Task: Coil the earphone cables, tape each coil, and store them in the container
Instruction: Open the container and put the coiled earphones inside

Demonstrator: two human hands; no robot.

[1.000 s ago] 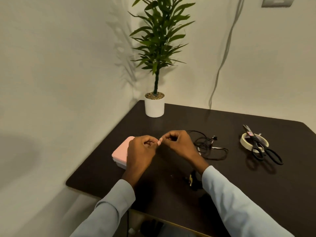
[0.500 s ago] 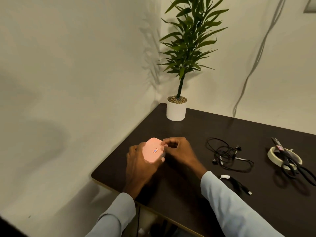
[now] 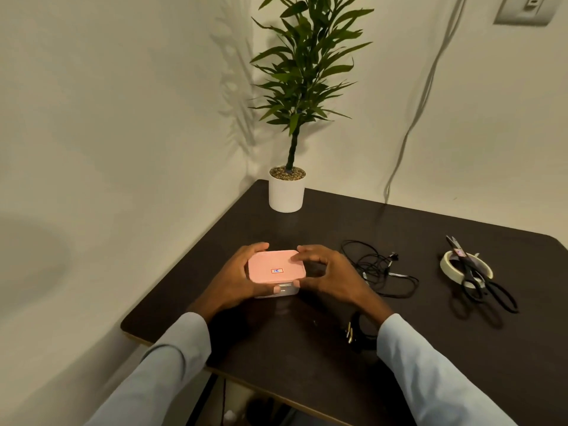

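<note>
Both hands, left hand (image 3: 235, 279) and right hand (image 3: 332, 276), fingers curled round the pink-lidded container (image 3: 275, 272), palms facing inward.

A dark table (image 3: 399, 229) stands in a corner of cream walls (image 3: 107, 118).

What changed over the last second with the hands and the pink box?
Both hands left the small piece they pinched between them. The left hand and right hand now grip the pink-lidded container from either side. The loose earphone cable, tape roll and scissors lie unmoved.
</note>
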